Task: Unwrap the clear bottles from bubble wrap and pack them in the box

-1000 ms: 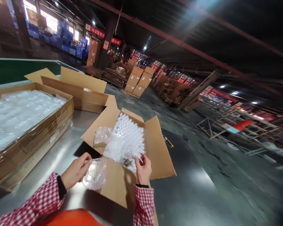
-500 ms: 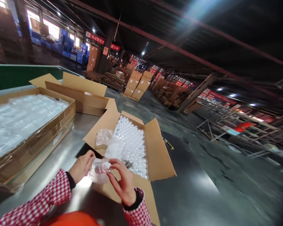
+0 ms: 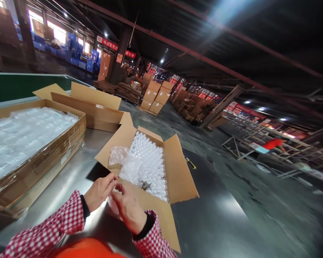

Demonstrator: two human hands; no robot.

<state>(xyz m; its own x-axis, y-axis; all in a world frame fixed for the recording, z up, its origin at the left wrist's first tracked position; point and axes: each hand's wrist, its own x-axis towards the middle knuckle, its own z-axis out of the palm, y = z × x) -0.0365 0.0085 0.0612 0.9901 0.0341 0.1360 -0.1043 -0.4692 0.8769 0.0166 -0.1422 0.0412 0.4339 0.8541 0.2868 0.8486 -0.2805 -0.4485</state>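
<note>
From the left, I have a wrapped-goods carton [image 3: 60, 145] on the bench [image 3: 212, 218], an empty-looking carton [image 3: 97, 117] behind. My left hand [image 3: 101, 193] pinches a clear bag [image 3: 113, 208]; my right hand [image 3: 129, 207] overlaps it, grip unclear. Right, loose bubble wrap [image 3: 129, 170] partly covers white-topped bottles [image 3: 150, 156] in the open box [image 3: 179, 173]; a yellow cutter [image 3: 191, 163] lies beyond its right flap.

Both hands [image 3: 115, 197] together, fingers bent

Clear plastic bag [image 3: 113, 208], mostly hidden, near open carton [image 3: 181, 175].
</note>
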